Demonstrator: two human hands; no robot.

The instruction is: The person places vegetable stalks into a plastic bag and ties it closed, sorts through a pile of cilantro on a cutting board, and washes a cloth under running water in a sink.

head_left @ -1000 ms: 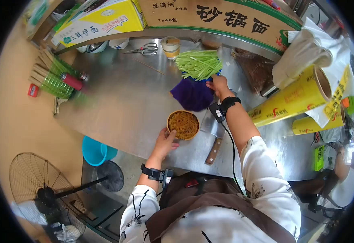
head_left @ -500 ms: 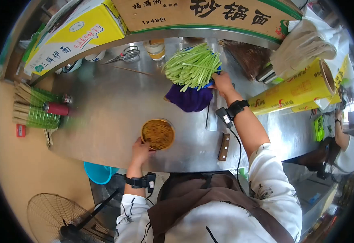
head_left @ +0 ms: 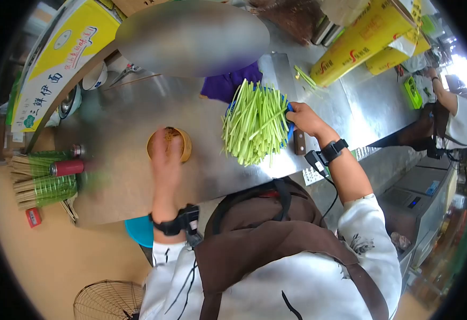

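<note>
Cut green stems (head_left: 255, 125) lie heaped on a blue tray (head_left: 290, 116), whose body they mostly cover. My right hand (head_left: 307, 118) is closed on the tray's right edge, thumb near the stems. To the left stands a round tan bowl (head_left: 186, 145) with brown contents partly in view. My left hand (head_left: 167, 154) is over the bowl, smeared by motion; its fingers look stretched out and apart, and I cannot tell whether they touch it. Behind the stems lies a purple cloth (head_left: 228, 85). The brown handle of a knife (head_left: 299, 142) shows beside the tray, under my right wrist.
Yellow film boxes (head_left: 351, 45) stand at the back right, with loose stems (head_left: 305, 77) nearby. Bundled chopsticks (head_left: 41, 186) and a red can (head_left: 67, 168) are left. Scissors (head_left: 124, 73) lie behind. A blurred oval hides the back. Another person (head_left: 455, 114) is far right.
The tray of stems has come towards me in my right hand, from beyond the purple cloth to its near side. My left hand has shifted from the bowl's near rim to over it.
</note>
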